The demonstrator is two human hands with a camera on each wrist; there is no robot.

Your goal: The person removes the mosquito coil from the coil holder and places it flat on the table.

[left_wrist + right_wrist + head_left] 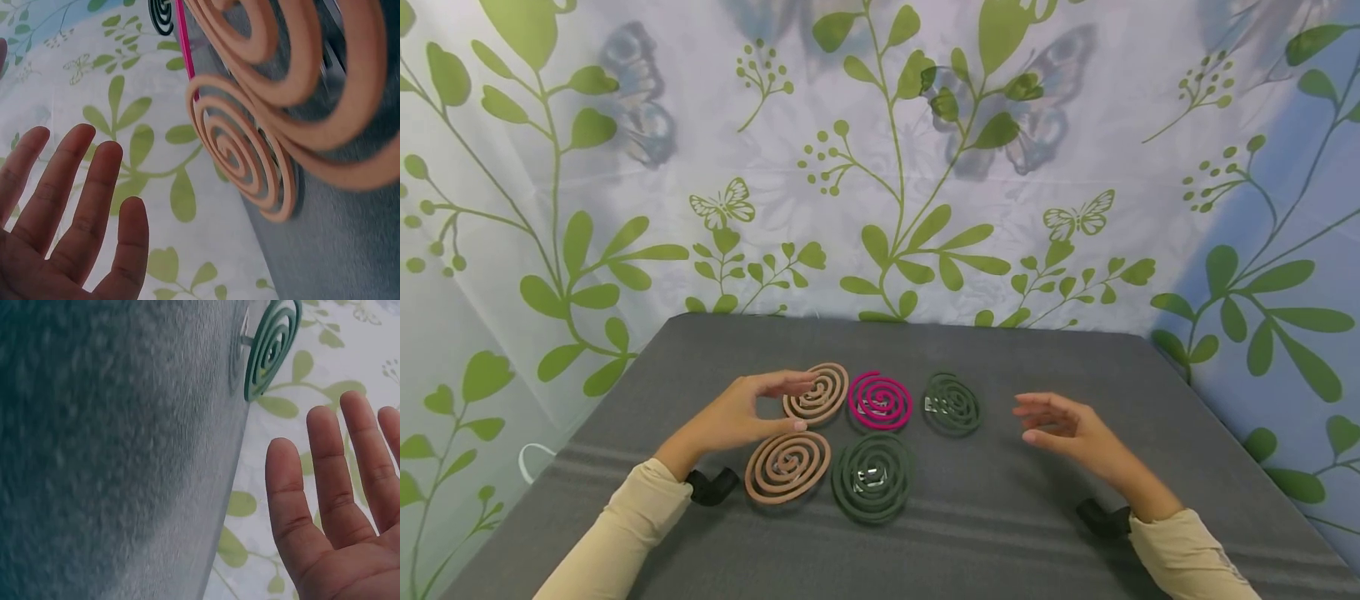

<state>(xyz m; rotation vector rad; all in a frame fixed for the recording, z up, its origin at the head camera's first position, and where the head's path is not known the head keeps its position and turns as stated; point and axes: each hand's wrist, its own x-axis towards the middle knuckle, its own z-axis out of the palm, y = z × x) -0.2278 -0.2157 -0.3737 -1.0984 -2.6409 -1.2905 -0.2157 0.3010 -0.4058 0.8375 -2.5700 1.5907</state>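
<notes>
One leaf-printed cloth (pixel 820 200) hangs behind and beside a grey surface (pixel 1037 358). Two hands reach over that surface from the near side, both with the grip released: the left hand (pixel 751 408) has its fingers extended and holds nothing, and the right hand (pixel 1066 427), fingers slightly bent, is just as bare.

Five spiral coils lie between the arms, raised a little, two in front and three behind. The front green coil (pixel 874 493) looks largest, just beside the front tan coil (pixel 787 467). The back row runs, left to right, back tan coil (pixel 823 396), pink coil (pixel 881 402), back green coil (pixel 955 406).

The left hand is nearer to both tan coils: its fingertips hover over the back one and its thumb tip above the place between the two, apart from them in the left wrist view. The right hand is nearest to the back green coil, which lies to its left across a gap. Being round, the coils offer no long axis.

Smallest, metal pieces (pixel 930 405) show under the green coils.
</notes>
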